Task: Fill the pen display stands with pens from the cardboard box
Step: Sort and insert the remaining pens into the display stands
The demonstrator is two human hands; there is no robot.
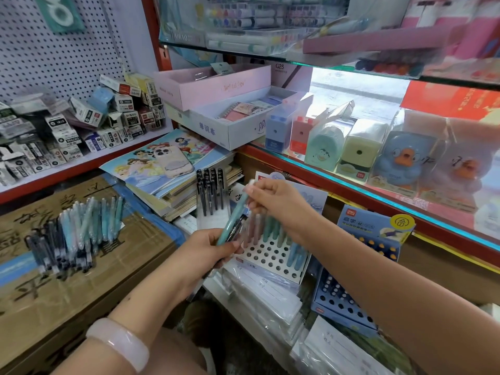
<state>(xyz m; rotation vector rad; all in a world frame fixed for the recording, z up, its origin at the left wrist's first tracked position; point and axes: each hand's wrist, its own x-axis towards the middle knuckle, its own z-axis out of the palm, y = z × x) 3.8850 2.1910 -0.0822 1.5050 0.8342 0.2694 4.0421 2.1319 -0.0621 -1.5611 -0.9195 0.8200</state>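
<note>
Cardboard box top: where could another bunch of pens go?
Bare cardboard lies in front of the loose pens, toward the left hand. The white stand side is crowded; so is the book stack.

A white pegboard wall (pixel 54 50) fills the upper left. Red-edged glass shelves (pixel 351 169) run across the right, with bright light behind them.

White pen display stand (pixel 270 255): perforated top, partly filled with upright pastel pens (pixel 273 226). Blue stand (pixel 349 301): beside it, mostly unfilled. Loose pens (pixel 75 234): heaped on flat cardboard box (pixel 81 288).
</note>
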